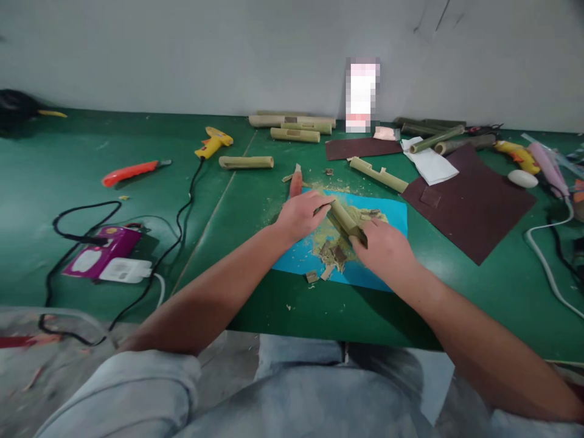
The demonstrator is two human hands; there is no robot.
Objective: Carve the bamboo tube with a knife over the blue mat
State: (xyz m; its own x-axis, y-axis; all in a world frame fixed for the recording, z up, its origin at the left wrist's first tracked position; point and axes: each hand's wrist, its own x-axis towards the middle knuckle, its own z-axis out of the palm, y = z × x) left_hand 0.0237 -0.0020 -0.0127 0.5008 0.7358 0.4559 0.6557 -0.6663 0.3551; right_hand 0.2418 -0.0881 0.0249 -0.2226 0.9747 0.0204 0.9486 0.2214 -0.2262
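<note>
My right hand (385, 243) is wrapped round the near end of a short bamboo tube (344, 219), which lies tilted over a blue sheet (292, 258). At the tube's far end is my left hand (303, 213), its thumb and fingers pinched together. A thin dark edge shows between those fingers, but I cannot make out what it is. Pale dust and shavings (322, 243), with some dark scraps (337, 252), cover the sheet under the tube. Just behind my left hand lies a red-handled tool (296, 182), partly hidden.
Bamboo tubes (295, 135) lie along the wall, and a notched one (378, 174) lies beside brown sheets (474, 207). At left are an orange-handled cutter (134, 173), a yellow glue gun (213, 143) and a purple power strip (104, 249) with trailing cords. A blurred-out upright panel (362, 91) leans on the wall.
</note>
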